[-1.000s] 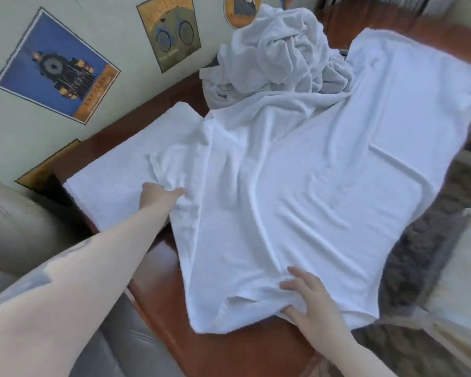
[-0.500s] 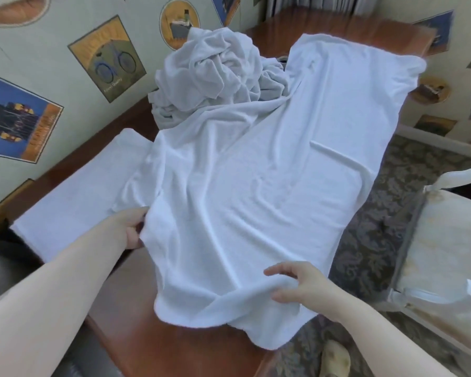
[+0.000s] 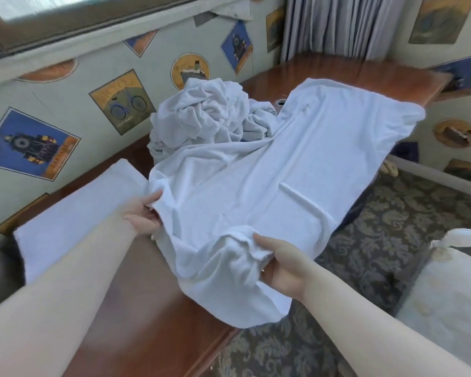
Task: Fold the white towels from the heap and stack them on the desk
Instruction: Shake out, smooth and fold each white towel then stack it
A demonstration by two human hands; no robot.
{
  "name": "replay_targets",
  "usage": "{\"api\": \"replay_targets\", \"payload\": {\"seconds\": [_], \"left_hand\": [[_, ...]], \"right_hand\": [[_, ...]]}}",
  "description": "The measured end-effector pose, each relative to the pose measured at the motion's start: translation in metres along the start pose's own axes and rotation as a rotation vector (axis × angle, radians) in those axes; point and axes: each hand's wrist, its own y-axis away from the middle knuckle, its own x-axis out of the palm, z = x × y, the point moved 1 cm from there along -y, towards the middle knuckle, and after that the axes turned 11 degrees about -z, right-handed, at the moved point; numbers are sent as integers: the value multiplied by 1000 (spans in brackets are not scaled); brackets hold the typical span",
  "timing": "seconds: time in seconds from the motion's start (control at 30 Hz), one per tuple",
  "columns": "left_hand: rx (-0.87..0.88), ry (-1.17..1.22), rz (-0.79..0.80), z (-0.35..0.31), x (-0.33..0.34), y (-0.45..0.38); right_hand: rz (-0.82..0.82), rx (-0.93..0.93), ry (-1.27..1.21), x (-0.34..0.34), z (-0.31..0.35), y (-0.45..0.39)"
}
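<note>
Big picture first: the long polished reddish-brown wooden worktop (image 3: 136,317) carries everything. Draped across it is a large white terry towel (image 3: 269,186), opened out, its far end hanging off the worktop's right edge, its near end bunched and spilling over the front edge. Behind that towel sits the crumpled heap of white towels (image 3: 207,115), plenty left in there. To the left of the spread towel lies one flat folded white towel (image 3: 74,216), so by the look of it one is done and this one is barely begun. Now the hands: the left hand (image 3: 144,214) pinches the spread towel's left edge, and the right hand (image 3: 279,265) clutches the bunched near corner, fingers curled into the cloth
</note>
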Motion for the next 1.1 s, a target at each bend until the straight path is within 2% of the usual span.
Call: {"api": "replay_targets", "payload": {"seconds": [0.2,0.37,0.5,0.73,0.9,1.0,1.1], "left_hand": [[189,-3,-43,-43,75,16],[155,56,45,-56,154,1],[213,87,159,-66,234,-15],[169,62,229,-55,355,-49],[206,88,221,-42,425,-76],[258,88,195,-30,473,-92],[285,144,161,-24,522,-101]], "right_hand": [[99,42,-200,-18,48,-13],[62,12,-268,-29,95,-32],[43,-41,-316,-50,140,-41],[76,-100,-576,-93,218,-56],[10,-98,-553,-141,275,-82],[-102,-91,-407,-179,316,-101],[-147,-51,-305,-215,364,-114]]}}
